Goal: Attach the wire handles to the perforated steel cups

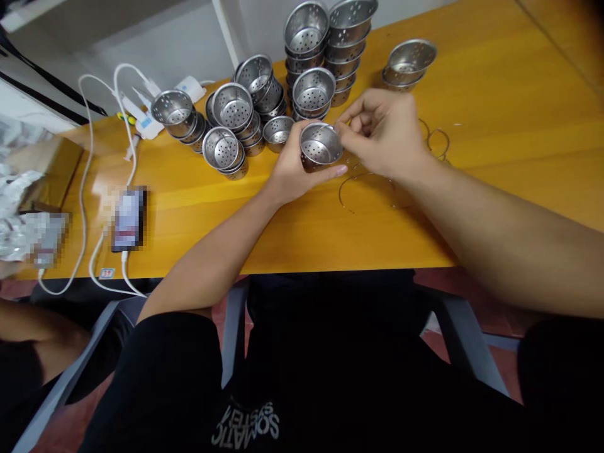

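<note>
Take the perforated cup (pixel 321 151) as the clock centre, with 12 o'clock directed away from you across the table (pixel 283 239). Its mouth faces up; whether its base touches the tabletop cannot be determined.

Left hand (pixel 293 168): curled around the cup from 8 o'clock, thumb extended along the near side.

Right hand (pixel 389 132): positioned at 3 o'clock, thumb and forefinger pinched together at the cup's rim, other fingers folded. Whether a thin part sits between those fingertips cannot be determined.

Loose wires (pixel 363 174), thin and curved, lie on the table at 3 to 4 o'clock, near and partly beneath your right forearm.

Surrounding items:
- 12 o'clock: a short stack (pixel 314 94) just beyond the cup, and two tall stacks (pixel 349 47) of similar cups behind it.
- 2 o'clock: a separate nested stack (pixel 409 63), beyond your right hand.
- 9 o'clock: a small cup (pixel 278 133), just beside your left hand.
- 9 to 11 o'clock: further clustered stacks (pixel 233 107).
- 8 o'clock: a phone (pixel 128 220) with a white cable (pixel 124 267) attached.
</note>
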`<action>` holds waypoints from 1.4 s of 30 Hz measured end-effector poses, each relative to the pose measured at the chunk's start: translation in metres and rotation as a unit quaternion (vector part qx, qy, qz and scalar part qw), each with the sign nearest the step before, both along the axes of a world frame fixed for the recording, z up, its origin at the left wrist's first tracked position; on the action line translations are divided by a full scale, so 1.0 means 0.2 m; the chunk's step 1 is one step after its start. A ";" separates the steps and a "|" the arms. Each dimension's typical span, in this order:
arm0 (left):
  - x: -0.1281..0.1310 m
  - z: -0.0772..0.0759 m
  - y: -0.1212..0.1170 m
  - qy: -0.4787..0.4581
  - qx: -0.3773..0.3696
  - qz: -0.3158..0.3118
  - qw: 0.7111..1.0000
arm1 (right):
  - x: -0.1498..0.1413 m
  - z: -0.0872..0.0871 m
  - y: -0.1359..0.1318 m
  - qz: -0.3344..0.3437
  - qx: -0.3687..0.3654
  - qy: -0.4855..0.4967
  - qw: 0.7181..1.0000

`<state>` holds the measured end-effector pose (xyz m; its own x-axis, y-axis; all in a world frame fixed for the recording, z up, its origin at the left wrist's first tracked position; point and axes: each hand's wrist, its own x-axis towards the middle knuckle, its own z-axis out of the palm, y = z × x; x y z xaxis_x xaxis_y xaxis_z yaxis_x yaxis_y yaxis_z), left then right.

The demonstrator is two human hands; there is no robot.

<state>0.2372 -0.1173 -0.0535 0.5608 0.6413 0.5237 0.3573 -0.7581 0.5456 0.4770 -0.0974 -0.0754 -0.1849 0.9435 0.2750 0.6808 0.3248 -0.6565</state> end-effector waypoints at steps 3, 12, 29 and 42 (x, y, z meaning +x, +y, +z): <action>0.01 0.01 -0.01 -0.030 -0.016 0.012 0.999 | -0.05 0.12 -0.08 0.003 -0.007 0.001 1.000; 0.01 0.01 -0.01 -0.026 -0.027 0.022 0.999 | -0.15 0.32 -0.22 0.025 0.040 0.015 0.999; 0.02 0.01 -0.01 -0.060 -0.047 -0.027 0.997 | -0.14 0.22 -0.16 0.087 0.112 0.173 0.975; -0.01 0.03 -0.03 -0.102 -0.142 -0.098 0.980 | -0.09 0.50 -0.28 0.255 -0.046 0.229 0.938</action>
<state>0.2356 -0.1225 -0.0470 0.5902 0.6678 0.4535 0.0817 -0.6083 0.7895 0.4585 -0.1543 0.0250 -0.5016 0.7878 0.3574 0.0906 0.4587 -0.8840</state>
